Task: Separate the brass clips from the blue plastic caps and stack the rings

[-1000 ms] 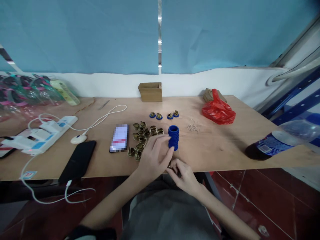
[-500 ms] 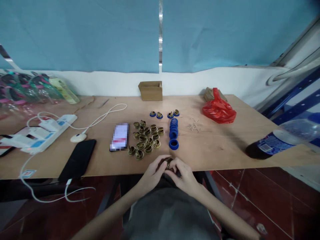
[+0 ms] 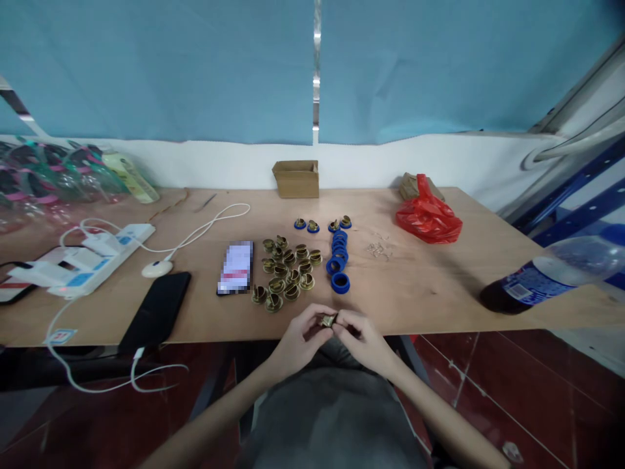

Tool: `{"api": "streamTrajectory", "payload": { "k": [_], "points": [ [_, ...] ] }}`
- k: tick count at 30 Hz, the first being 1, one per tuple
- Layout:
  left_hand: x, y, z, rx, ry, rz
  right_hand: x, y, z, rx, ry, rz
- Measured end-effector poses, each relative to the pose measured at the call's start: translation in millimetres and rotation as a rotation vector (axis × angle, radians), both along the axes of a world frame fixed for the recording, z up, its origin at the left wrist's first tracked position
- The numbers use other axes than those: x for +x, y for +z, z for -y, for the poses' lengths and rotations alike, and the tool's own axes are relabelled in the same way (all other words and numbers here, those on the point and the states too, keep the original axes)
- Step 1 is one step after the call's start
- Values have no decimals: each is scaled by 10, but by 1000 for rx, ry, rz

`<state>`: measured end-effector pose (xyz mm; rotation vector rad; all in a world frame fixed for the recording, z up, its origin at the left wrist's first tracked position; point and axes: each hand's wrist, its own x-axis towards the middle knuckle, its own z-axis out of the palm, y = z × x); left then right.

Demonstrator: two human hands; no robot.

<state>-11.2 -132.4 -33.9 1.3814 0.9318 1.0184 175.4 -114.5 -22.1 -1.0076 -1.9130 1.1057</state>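
My left hand (image 3: 305, 335) and my right hand (image 3: 360, 337) meet at the table's front edge. Between their fingertips is a small brass-coloured metal fitting (image 3: 327, 320), partly covered by the fingers. Both hands are closed on it. Ahead and to the left, several similar brass fittings (image 3: 291, 276) with upright tabs stand in a cluster. A column of blue rings (image 3: 340, 283) lies just beyond my right hand, some overlapping. Farther back, several brass fittings sit in blue rings (image 3: 313, 227). Small thin wire pieces (image 3: 378, 249) are scattered to the right.
A phone with a lit screen (image 3: 235, 268) and a dark phone (image 3: 155, 312) lie left, near a white power strip (image 3: 102, 260) with cables. An open cardboard box (image 3: 297, 179) stands at the back. Rightward are a red plastic bag (image 3: 428, 218) and a lying cola bottle (image 3: 537, 280).
The fitting has been turned between my fingers, and more of its metal shows now. My fingertips have shifted slightly around it. Among the blue rings, one near the front sits a little farther left.
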Motion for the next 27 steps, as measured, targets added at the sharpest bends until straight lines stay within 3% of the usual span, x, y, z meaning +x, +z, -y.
{"api": "streamTrajectory", "payload": {
  "k": [5,7,9,11,14,18,23,27],
  "points": [
    [35,-22,26,70,35,-38,-16,-32,-9,59,3,-4],
    [3,-23,-5,121,69,-62,18,-30,-3,18,33,-31],
    [-77,-12,-53,213,127,-131,87,4,-12,-43,33,-69],
    [-199,7,-104,350,181,-280,194,79,-54,-16,-58,-62],
    [-399,41,-152,546,144,-595,411,242,-212,219,-273,102],
    [-562,90,-148,680,111,-910,703,427,-588,430,-403,502],
    [-605,134,-132,775,123,-1071,899,520,-1119,338,-390,1017],
    [-620,70,-164,847,149,-1089,935,536,-1381,268,-299,1179]
  ]
}}
